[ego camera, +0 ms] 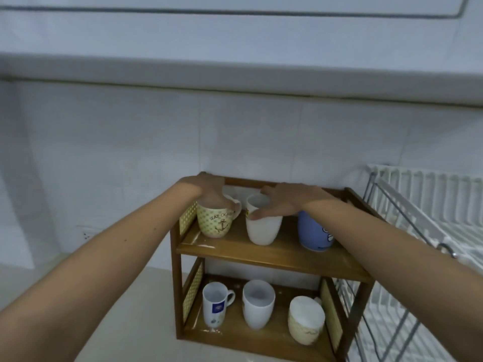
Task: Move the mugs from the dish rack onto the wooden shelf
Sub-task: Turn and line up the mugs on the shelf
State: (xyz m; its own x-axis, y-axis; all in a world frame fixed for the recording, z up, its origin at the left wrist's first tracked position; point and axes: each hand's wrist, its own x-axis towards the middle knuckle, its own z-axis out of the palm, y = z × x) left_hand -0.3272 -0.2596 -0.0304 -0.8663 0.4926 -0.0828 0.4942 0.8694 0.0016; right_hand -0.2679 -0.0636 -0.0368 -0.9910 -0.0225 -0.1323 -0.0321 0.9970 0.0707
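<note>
Left hand (pixel 209 190) grips anchor mug (pixel 215 220) (rim); right hand (pixel 285 202) clasps white mug (pixel 264 228).

Yellow-green mug (pixel 215 222), top shelf at 9 o'clock: reads approx. "SEA? OC...", rest cut off, anchor sign below. Blue label on lower-left white mug (pixel 214 307): too small to read.
</note>
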